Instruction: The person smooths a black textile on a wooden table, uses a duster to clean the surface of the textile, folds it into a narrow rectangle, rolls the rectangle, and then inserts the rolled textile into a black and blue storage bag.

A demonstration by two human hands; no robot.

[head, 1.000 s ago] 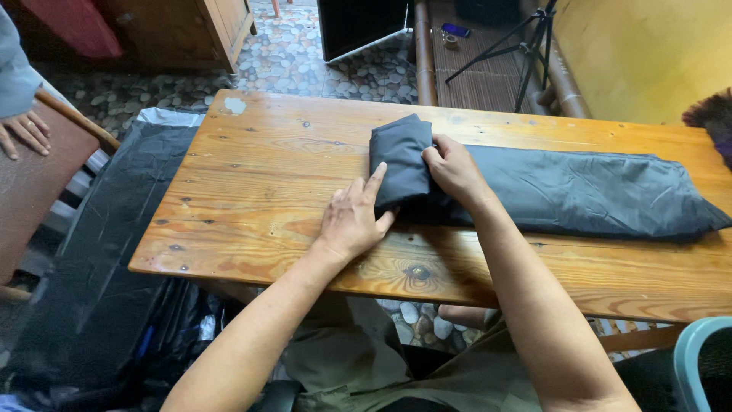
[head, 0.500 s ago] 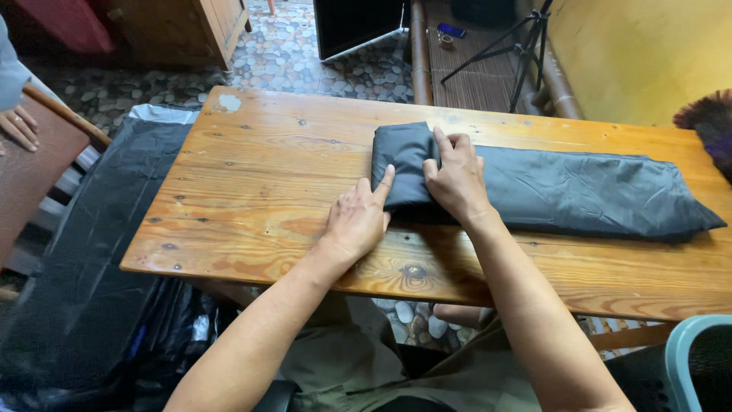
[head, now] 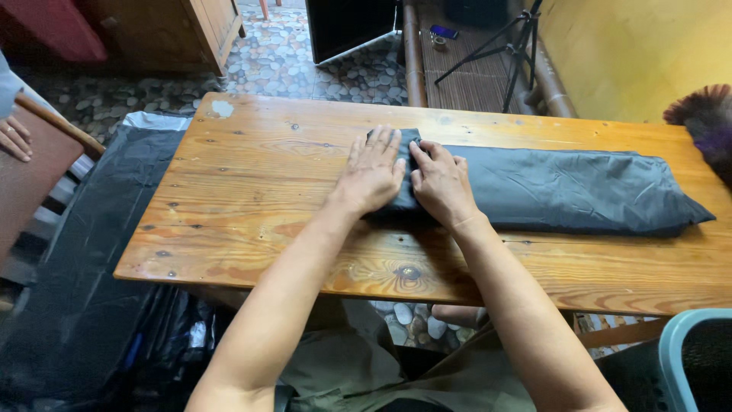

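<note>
My left hand (head: 371,172) and right hand (head: 440,183) lie flat and open on the dark cloth (head: 564,191), gripping nothing. I press evenly, keeping edges lined up.

Cloth (head: 564,191) on table (head: 267,191), running L hand (head: 371,174) → far R edge; R hand (head: 441,185) just beside L, both on cloth's L end; sheet (head: 84,252) L of table.

Soft, even daylight (faint shadows), sharp focus, slight edge distortion.
</note>
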